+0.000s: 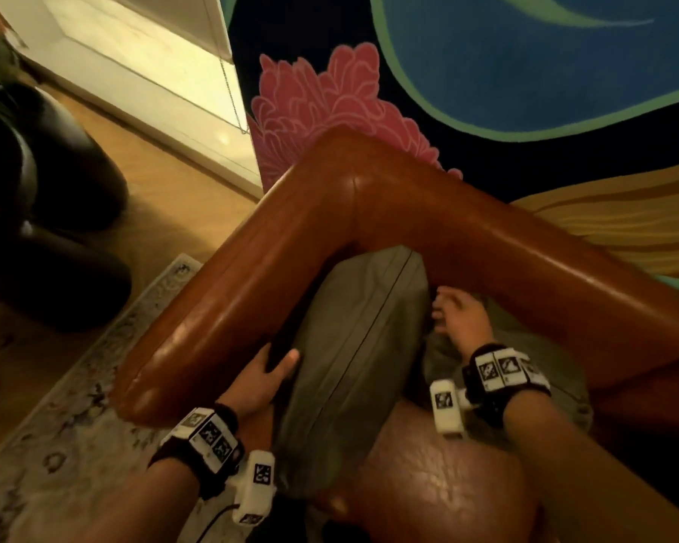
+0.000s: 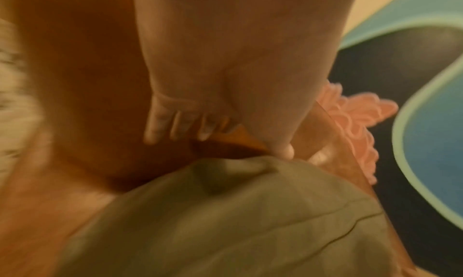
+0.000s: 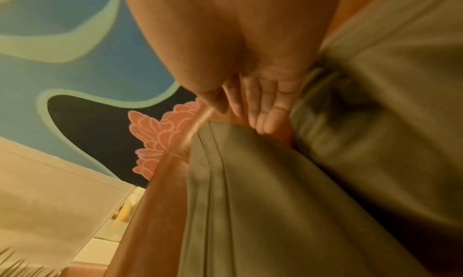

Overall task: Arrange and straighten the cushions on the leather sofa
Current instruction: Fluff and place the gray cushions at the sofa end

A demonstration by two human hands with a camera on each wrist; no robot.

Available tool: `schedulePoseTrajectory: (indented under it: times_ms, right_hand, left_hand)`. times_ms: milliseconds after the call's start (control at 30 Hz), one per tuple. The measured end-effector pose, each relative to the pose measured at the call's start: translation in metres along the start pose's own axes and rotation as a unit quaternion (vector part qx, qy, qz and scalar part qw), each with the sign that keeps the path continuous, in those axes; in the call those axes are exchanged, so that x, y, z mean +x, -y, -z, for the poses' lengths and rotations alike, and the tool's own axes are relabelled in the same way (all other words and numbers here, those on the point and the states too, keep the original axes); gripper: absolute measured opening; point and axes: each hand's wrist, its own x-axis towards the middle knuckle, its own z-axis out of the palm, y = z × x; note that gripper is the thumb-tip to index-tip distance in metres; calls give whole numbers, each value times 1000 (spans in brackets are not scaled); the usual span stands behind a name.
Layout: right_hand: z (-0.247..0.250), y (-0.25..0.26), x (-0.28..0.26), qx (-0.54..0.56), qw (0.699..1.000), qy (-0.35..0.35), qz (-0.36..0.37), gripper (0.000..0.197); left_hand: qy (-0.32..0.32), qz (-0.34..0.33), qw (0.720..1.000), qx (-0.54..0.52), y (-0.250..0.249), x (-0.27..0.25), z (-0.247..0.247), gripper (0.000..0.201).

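Note:
An olive green cushion (image 1: 353, 346) (image 2: 225, 222) (image 3: 275, 202) stands on edge in the corner of the brown leather sofa (image 1: 369, 197), leaning against the armrest (image 1: 232, 299). My left hand (image 1: 263, 378) (image 2: 213, 83) is slipped between the armrest and this cushion, fingers straight, thumb lying over the cushion's edge. My right hand (image 1: 459, 315) (image 3: 250, 63) reaches down with straight fingers into the gap between that cushion and a second olive cushion (image 1: 518, 331) (image 3: 388, 103), which slumps against the backrest on the right. Both wrist views are blurred.
The sofa seat (image 1: 447, 484) shows in front of the cushions. Behind the sofa is a painted wall with a pink flower (image 1: 330, 107). A patterned rug (image 1: 75, 425) and dark rounded objects (image 1: 55, 190) lie on the wooden floor to the left.

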Motion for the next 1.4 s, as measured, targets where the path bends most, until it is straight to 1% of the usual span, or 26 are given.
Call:
schedulePoseTrajectory:
  times_ms: [67,100,133,200,267,333,400,467,567,600,633,667,700,767,867,900,933,967,1033,1067,1100,1167,1233,1267,1300,1400]
  right_hand:
    - [0,32,11,-78,994,12,74,54]
    - [-7,38,17,-107,990,31,90,59]
    - [-14,47,20,-119,987,38,97,61]
    - [-25,56,26,-130,983,52,115,54]
    - [-27,64,35,-160,975,20,152,42]
    - [-21,68,43,-181,966,-6,183,36]
    - [-14,65,46,-194,957,21,216,37]
    - [-4,54,46,-261,933,79,236,46]
    - [20,25,46,-428,858,204,200,88]
    - [28,12,47,-501,810,236,193,106]
    - [33,-1,49,-588,742,253,197,116]
    - [36,-12,50,-669,668,257,202,115]
    - [37,-21,52,-721,613,252,204,111]
    - [33,-28,57,-753,576,248,201,104]
    - [33,-25,64,-779,545,260,173,107]
    - [34,-22,67,-778,544,268,166,109]
    - [34,-19,69,-760,566,278,156,111]
    - [32,-11,72,-708,626,295,140,114]
    - [23,10,71,-481,812,310,115,118]
    - [18,20,71,-352,884,281,123,111]
    - [11,30,70,-254,926,239,146,97]
    - [0,51,65,-179,949,150,213,58]
    - [-8,65,67,-174,944,103,262,31]
    - [-10,70,70,-180,941,84,273,25]
    - [-10,75,75,-184,941,63,279,22]
    - [-2,89,86,-173,947,-10,269,26]
  left_hand:
    - [-18,52,998,-33,23,-29,-8,103]
    - [-22,82,994,-68,36,-48,-17,92]
    - [-14,105,989,-99,45,-61,-26,80]
    - [10,131,978,-161,68,-79,-43,78]
    - [-9,106,967,-232,86,-87,-57,77]
    - [-52,74,953,-290,90,-93,-63,56]
    - [-93,62,947,-300,89,-94,-68,35]
    - [-136,65,951,-270,88,-93,-74,30]
    - [-146,70,940,-301,82,-95,-82,31]
    - [-125,73,932,-332,80,-97,-85,34]
    - [-99,76,924,-363,81,-96,-87,42]
    - [-74,77,918,-382,82,-94,-89,52]
    - [-56,76,914,-394,83,-90,-93,61]
    - [-55,66,900,-427,87,-80,-100,68]
    - [-76,55,873,-479,83,-73,-107,57]
    - [-77,55,870,-485,81,-71,-108,54]
    - [-77,53,868,-487,81,-70,-110,54]
    - [-76,51,868,-489,81,-70,-110,56]
    - [-65,49,868,-490,81,-71,-109,60]
    - [-59,49,867,-492,81,-72,-109,60]
    - [-56,46,866,-494,80,-75,-108,56]
    - [-58,35,871,-486,80,-81,-105,45]
    - [-71,24,887,-457,82,-86,-103,61]
    - [-71,18,894,-441,82,-89,-101,72]
    - [-64,9,897,-437,80,-91,-102,71]
    - [-22,-10,889,-458,61,-91,-98,34]
